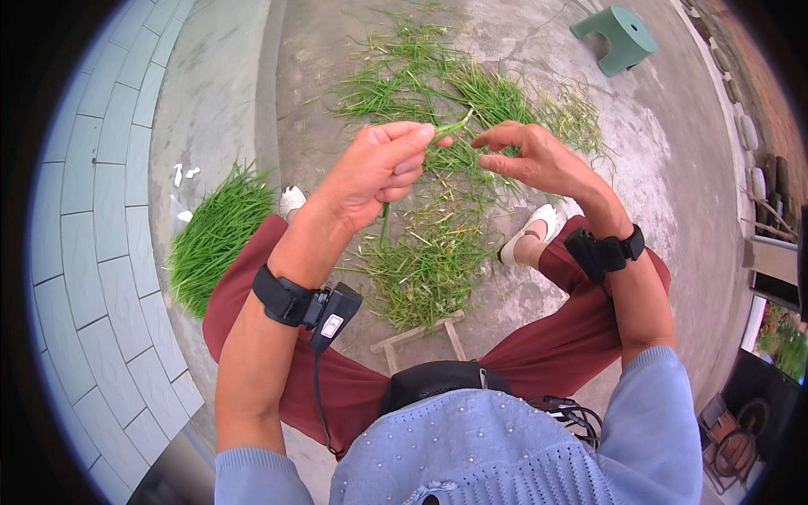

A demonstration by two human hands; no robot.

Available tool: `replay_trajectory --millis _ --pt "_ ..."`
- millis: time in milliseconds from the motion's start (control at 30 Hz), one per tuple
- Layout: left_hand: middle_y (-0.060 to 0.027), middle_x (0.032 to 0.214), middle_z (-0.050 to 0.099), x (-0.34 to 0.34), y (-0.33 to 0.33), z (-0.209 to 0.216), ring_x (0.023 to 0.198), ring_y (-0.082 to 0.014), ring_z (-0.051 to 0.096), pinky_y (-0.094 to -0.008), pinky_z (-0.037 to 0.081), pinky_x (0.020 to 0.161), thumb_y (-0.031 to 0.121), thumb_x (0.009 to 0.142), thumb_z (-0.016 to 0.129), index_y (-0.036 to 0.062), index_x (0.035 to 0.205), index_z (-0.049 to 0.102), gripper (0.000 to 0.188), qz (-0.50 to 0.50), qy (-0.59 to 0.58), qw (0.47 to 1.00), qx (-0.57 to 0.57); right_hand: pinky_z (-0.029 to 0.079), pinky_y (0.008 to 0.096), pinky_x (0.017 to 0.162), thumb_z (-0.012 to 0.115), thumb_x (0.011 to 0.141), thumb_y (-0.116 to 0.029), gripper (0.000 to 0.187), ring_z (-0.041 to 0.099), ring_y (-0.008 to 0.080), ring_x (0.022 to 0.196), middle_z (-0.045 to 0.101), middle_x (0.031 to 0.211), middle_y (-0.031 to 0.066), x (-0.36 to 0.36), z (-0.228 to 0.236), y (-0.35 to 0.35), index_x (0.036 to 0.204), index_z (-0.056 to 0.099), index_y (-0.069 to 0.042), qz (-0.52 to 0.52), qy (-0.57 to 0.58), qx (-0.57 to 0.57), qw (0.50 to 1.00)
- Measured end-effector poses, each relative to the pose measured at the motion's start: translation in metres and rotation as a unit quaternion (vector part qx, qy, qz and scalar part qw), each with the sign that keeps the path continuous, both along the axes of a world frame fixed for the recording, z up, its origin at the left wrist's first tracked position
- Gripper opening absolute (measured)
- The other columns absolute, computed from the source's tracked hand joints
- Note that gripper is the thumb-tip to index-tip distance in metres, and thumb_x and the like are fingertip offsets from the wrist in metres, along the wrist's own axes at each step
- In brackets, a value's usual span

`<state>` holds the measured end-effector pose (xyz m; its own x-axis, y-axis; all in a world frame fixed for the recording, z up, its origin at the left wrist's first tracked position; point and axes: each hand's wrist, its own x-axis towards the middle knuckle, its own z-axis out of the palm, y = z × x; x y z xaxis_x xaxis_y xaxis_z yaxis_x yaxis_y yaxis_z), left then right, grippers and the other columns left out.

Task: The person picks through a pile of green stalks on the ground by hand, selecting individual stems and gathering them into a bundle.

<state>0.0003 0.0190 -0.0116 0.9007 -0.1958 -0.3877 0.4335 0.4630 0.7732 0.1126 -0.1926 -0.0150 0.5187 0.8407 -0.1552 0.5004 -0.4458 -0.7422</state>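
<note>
My left hand point(383, 167) is closed around a few green chive stalks point(453, 128). Their pale root end sticks out past the thumb toward the right, and some green leaf hangs below the fist. My right hand point(539, 158) is a short way to the right of that pale end, fingers bent and apart, with nothing visible between them. Beneath both hands, a heap of loose chive scraps point(427, 273), green mixed with yellowish, lies on the concrete. Farther off are more loose chives point(396, 91), spread over the ground.
A thick, neat bunch of chives point(220, 231) lies at the left beside my knee, near some white scraps point(178, 175). A green plastic stool point(619, 40) stands far right. Wooden bars point(417, 333) show between my legs. Pale wall tiles point(105, 194) line the left side.
</note>
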Motion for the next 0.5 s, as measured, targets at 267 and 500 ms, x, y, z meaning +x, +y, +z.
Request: replay_trajectory --millis 267,500 --pt "0.0087 0.053 0.032 0.002 -0.003 -0.005 0.042 -0.0003 0.024 -0.0154 0.019 0.035 0.02 0.093 0.046 0.0035 0.092 0.054 0.018 -0.023 0.048 0.997 -0.063 0.043 0.026 0.083 0.059 0.085 -0.02 0.033 0.053 0.0108 0.101 0.058 0.11 0.0051 -0.009 -0.006 0.022 0.114 0.054 -0.004 -0.089 0.357 0.226 0.902" --pt "0.0063 0.062 0.044 0.002 -0.01 -0.005 0.046 -0.0014 0.032 -0.0162 0.026 0.04 0.025 0.092 0.048 0.0035 0.095 0.055 0.023 0.008 0.021 0.997 0.072 0.044 0.0174 0.061 0.053 0.09 -0.02 0.016 0.055 0.0038 0.068 0.062 0.078 0.0 -0.013 -0.003 0.023 0.089 0.061 -0.006 -0.158 0.357 0.16 0.907"
